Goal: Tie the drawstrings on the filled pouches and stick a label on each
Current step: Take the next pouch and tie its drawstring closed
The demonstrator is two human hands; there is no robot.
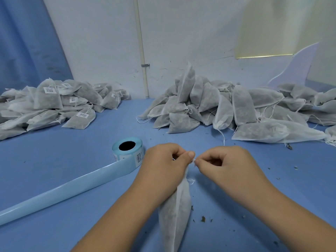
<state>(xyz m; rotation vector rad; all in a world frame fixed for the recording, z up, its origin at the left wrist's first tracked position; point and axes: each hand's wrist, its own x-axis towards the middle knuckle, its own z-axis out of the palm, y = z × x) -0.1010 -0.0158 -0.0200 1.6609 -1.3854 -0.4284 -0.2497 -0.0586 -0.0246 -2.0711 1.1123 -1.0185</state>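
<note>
Pouch (pixel 175 211) stretched lengthwise away from the body, mouth at far end, drawstring (pixel 193 160) pinched there by left hand (pixel 161 166) and right hand (pixel 225 166), equally near.

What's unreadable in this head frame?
Head view:
- Knot on the drawstring: hidden by the pinching left hand and right hand.
- Bottom of the held pouch: cut off by the lower edge.
- Print on the label roll: too small.
- Left pile of labelled pouches: cut by the left edge.
</note>
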